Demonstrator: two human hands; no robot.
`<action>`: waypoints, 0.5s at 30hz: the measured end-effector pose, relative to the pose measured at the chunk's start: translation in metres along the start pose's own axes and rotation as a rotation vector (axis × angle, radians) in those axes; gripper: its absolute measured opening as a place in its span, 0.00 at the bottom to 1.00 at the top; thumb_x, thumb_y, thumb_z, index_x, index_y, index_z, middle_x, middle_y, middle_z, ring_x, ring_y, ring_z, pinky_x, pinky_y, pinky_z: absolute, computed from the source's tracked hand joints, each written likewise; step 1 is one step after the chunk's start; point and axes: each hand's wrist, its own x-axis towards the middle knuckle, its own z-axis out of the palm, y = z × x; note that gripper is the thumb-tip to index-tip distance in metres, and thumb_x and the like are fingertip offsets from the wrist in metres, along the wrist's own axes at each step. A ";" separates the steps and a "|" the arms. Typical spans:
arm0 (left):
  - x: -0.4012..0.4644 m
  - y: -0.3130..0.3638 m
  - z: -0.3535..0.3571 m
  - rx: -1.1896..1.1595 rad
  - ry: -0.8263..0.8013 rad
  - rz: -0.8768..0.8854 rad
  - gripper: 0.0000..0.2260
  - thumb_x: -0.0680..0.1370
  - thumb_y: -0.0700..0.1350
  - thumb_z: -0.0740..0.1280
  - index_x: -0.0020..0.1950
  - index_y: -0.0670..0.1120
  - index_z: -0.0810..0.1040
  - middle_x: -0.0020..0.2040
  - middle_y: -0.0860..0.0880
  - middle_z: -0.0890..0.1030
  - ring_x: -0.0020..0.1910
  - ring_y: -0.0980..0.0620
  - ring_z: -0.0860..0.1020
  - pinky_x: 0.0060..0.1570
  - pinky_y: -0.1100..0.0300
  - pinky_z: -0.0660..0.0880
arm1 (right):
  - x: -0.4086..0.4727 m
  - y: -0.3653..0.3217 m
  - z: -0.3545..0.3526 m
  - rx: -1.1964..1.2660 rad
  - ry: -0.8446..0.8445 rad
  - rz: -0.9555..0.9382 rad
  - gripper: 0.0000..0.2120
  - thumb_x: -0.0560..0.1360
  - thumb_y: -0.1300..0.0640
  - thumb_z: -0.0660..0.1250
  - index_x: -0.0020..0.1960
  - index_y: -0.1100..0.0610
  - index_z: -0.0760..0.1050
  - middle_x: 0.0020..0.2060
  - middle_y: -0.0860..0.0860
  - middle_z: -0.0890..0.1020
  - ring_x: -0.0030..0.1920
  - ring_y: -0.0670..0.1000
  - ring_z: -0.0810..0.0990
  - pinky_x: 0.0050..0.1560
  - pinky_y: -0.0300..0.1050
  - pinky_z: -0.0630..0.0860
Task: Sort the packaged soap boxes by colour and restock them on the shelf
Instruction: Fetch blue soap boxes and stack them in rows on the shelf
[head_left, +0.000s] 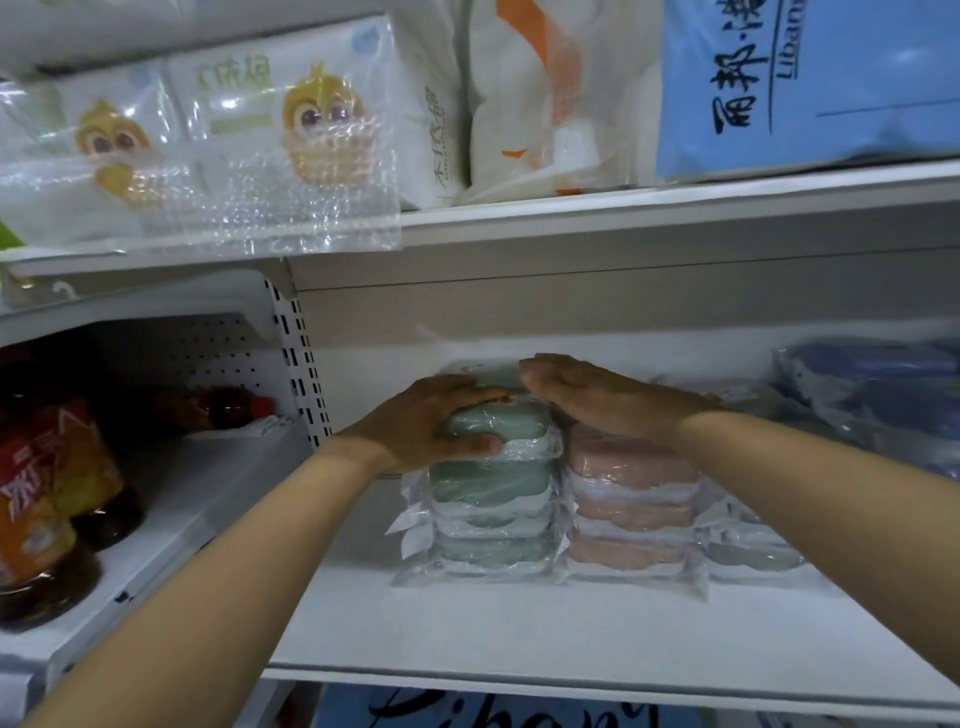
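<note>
While the left hand (431, 421) grips the top film-wrapped green soap box (496, 423), the flat right hand (597, 397) rests on the pink stack (631, 499), mid white shelf (519, 629).

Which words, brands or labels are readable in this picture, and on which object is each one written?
"Liban", cut off at the frame edge, beside large Chinese characters: blue pack, upper shelf.
Green Chinese characters, blurred: cartoon tissue pack.
White characters, blurred: red bottle label.
Black script, cut off: blue pack below the shelf.
Wrapped soap boxes: no readable text.

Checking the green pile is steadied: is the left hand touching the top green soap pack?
Touching. The head view shows the left hand holding the top green soap pack, thumb against its front.
</note>
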 end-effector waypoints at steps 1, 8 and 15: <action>0.000 0.000 -0.001 0.067 -0.002 -0.008 0.31 0.73 0.71 0.59 0.75 0.70 0.56 0.79 0.54 0.57 0.77 0.51 0.55 0.74 0.51 0.53 | -0.012 0.004 -0.002 -0.101 0.028 0.005 0.33 0.76 0.30 0.47 0.77 0.41 0.53 0.77 0.40 0.54 0.76 0.43 0.51 0.75 0.46 0.47; -0.007 0.004 0.014 0.308 0.210 0.168 0.29 0.77 0.69 0.47 0.77 0.63 0.56 0.75 0.54 0.65 0.73 0.52 0.63 0.70 0.56 0.61 | -0.073 0.056 0.021 -0.804 0.025 -0.016 0.52 0.65 0.29 0.68 0.76 0.41 0.37 0.77 0.44 0.45 0.76 0.52 0.49 0.75 0.55 0.52; -0.009 0.011 0.029 0.320 0.135 0.074 0.54 0.61 0.71 0.73 0.78 0.62 0.45 0.77 0.58 0.53 0.76 0.52 0.54 0.73 0.57 0.53 | -0.054 0.060 0.036 -0.898 0.176 -0.016 0.51 0.67 0.45 0.74 0.77 0.47 0.43 0.74 0.49 0.54 0.73 0.54 0.56 0.70 0.51 0.59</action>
